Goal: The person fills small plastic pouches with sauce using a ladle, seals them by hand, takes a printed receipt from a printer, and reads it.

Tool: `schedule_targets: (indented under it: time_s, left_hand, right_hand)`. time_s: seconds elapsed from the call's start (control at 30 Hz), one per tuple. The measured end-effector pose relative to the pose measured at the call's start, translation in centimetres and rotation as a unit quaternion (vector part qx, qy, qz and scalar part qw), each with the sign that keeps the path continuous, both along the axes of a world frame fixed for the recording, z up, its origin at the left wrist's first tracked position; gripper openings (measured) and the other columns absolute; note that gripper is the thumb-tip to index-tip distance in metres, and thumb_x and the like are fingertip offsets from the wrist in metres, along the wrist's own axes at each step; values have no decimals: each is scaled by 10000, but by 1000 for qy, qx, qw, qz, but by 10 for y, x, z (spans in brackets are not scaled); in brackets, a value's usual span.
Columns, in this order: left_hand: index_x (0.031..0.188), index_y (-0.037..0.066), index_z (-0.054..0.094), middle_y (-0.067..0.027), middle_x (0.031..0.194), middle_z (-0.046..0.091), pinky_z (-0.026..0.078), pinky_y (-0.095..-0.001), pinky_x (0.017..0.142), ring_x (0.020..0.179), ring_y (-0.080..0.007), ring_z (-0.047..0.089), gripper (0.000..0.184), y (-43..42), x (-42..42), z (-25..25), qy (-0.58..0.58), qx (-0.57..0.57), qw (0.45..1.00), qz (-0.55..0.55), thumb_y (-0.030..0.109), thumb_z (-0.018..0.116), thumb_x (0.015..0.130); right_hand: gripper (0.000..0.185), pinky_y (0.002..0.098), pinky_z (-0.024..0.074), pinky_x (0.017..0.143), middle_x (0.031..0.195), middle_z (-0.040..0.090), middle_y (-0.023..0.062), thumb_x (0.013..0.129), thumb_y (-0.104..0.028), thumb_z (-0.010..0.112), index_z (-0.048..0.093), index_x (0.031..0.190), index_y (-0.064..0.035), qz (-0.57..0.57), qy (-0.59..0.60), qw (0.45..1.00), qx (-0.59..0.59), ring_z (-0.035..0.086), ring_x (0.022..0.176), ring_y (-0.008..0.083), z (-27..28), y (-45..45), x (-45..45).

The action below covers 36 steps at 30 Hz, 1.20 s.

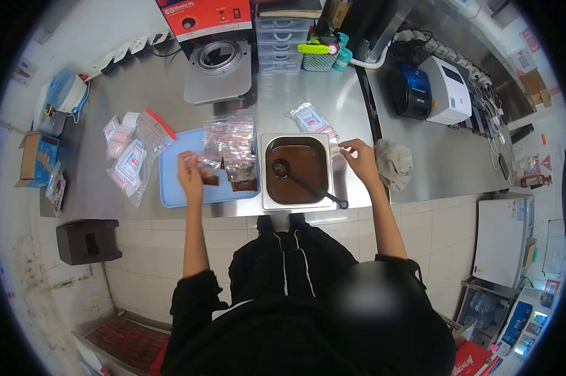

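My left hand (pixel 190 172) is closed on a small clear zip bag (pixel 209 178) with brown sauce in its lower part, over the blue tray (pixel 173 195). Several filled zip bags (pixel 240 169) lie overlapping on that tray. To the right stands a steel pan (pixel 265 203) of brown sauce (pixel 295 156). A black ladle (pixel 308 185) rests in it, its handle over the near right rim. My right hand (pixel 362 161) is beyond the pan's right side, fingertips pinched near the end of a printed pack of bags (pixel 311 119); what they hold is too small to make out.
More printed bag packs (pixel 130 164) lie left of the tray. A crumpled cloth (pixel 394 164) is beside my right hand. Behind stand a red-fronted machine (pixel 214 56), a clear drawer unit (pixel 281 47) and a green basket (pixel 320 61). Printers (pixel 446 91) sit at right.
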<state>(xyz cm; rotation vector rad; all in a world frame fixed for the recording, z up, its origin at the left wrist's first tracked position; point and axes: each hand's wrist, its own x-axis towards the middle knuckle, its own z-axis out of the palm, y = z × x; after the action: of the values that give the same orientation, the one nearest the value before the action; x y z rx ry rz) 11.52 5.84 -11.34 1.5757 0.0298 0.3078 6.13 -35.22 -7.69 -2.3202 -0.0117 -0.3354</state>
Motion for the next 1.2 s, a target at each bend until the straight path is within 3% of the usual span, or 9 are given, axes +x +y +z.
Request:
schedule_targets:
  time_s: [0.17,0.23,0.47,0.57,0.67,0.77,0.93,1.0,1.2]
  left_hand:
    - [911,14,522,-91,794,588,439,-283,543,592,-173,562,130,-24,31,-60,8,153,982,115,143,506,913]
    - [865,14,554,-114,828,581,427,-363,679,738,-253,552,134,-39,31,-52,-173,404,856,273,146,529,881]
    - [948,6,549,-158,945,554,388,-397,820,918,-320,509,181,-48,35,-50,74,283,925,243,169,511,882]
    - [1037,2,529,-158,977,547,388,-384,839,911,-313,520,252,-68,31,-31,17,422,798,431,210,470,907]
    - [1142,-12,487,-141,1099,541,411,-357,857,985,-245,536,359,-88,-14,29,-13,102,994,-19,271,461,922]
    - [1101,-26,533,-134,1104,572,445,-307,843,1006,-174,553,329,-130,-61,107,236,-232,893,-305,250,486,928]
    - [1025,-12,581,-108,928,636,474,-235,725,813,-132,605,228,-136,-75,113,161,-133,932,-295,175,496,926]
    - [959,-9,597,-87,864,644,479,-229,647,753,-110,607,194,-127,-74,116,115,-120,921,-352,155,501,922]
    - [877,-18,593,-67,835,634,462,-243,655,705,-116,594,181,-111,-70,119,206,-88,882,-414,145,521,908]
  right_hand:
    - [173,370,435,809,949,610,114,716,-91,659,677,885,-60,8,49,998,-29,558,901,300,-44,6,10]
    - [168,348,440,753,904,614,105,704,-76,671,675,871,-55,-2,24,997,-68,560,826,275,-48,7,10]
    - [77,337,443,707,805,633,83,751,-129,646,664,783,-62,-63,-113,989,-68,562,763,256,-39,-7,16]
    - [55,318,436,660,784,627,78,762,-97,636,649,779,-47,-193,-142,971,11,553,694,226,3,1,10]
    - [44,298,431,621,758,617,67,761,-66,636,640,793,-36,-213,-185,959,32,546,656,197,59,42,-9]
    - [125,308,449,626,750,614,53,678,-32,690,646,787,-74,-49,-235,970,44,566,661,204,81,104,-36]
    - [174,315,439,647,865,608,40,688,-96,702,636,847,-66,129,-210,969,-9,553,790,225,110,130,-54]
    - [160,273,420,633,810,605,15,749,-98,667,618,892,-47,-53,-80,984,152,548,744,145,126,128,-53]
    - [90,211,401,601,697,596,-6,821,-80,617,619,880,-12,118,212,868,434,510,634,48,109,105,-56]
